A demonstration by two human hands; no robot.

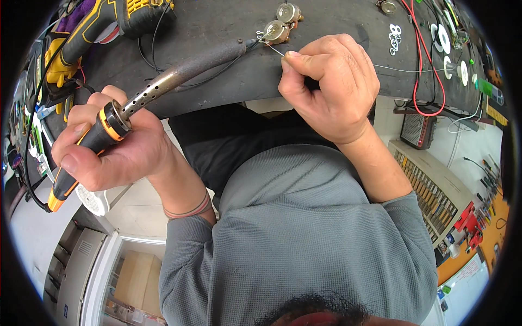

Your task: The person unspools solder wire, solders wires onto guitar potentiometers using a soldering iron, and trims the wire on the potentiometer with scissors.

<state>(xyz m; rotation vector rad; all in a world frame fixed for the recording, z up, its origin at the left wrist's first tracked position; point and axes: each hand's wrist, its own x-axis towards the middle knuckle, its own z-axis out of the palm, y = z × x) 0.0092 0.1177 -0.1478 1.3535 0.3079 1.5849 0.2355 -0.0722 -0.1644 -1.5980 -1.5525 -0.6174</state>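
Observation:
My left hand (117, 144) is wrapped round the black and orange handle of a soldering iron (168, 76). The iron slants up to the right, its tip at the lugs of a round metal potentiometer (276, 32) on the dark bench. In a pinch between thumb and forefinger, my right hand (334, 81) holds thin solder wire (276, 50), whose end reaches the same lugs. The wire runs on behind the hand toward a white spool at the right. A second potentiometer (288, 12) sits just beyond the first. Whether the solder is melting is too small to tell.
A yellow and black power tool (100, 32) lies at the back left, near black cables. White washers (395, 39), a red cable (420, 60) and white spools (463, 73) are on the right. The bench's near edge runs just in front of my body.

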